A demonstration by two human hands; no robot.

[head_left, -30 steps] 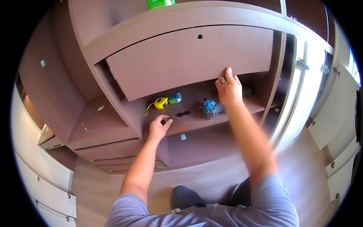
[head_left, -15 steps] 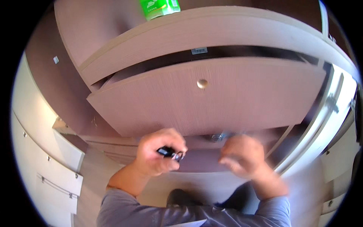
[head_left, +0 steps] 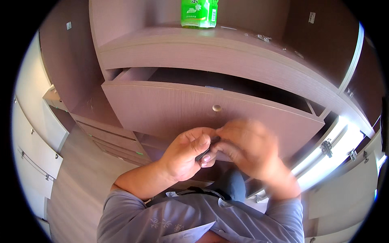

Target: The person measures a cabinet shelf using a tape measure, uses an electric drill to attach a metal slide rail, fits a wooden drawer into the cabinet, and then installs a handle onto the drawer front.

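My left hand (head_left: 184, 156) is closed around a small black piece (head_left: 204, 153), its thumb lying along one side. Most of that piece is hidden by the fingers. Bent and partly blurred, my right hand (head_left: 253, 148) meets the left at the piece's upper end. Its fingertips are drawn together there, and I cannot make out what lies between them. Just beyond both hands stands a pinkish wood-grain drawer front (head_left: 170, 105) with a round hole (head_left: 216, 108) in it. The drawer is pulled partway out, showing a dark gap behind its top edge.
A green bottle (head_left: 198, 15) stands on the shelf (head_left: 158, 34) above the drawer, with small scraps (head_left: 264, 38) to its right. White panels with hinges (head_left: 326, 148) lean at the right. More white panels (head_left: 34, 162) are at the left, beside the pale floor (head_left: 77, 178).
My right hand has come left and up to meet the left hand, which has also moved inward. The black piece has turned, hiding its shiny ringed end. The view has shifted, bringing more shelf into sight.
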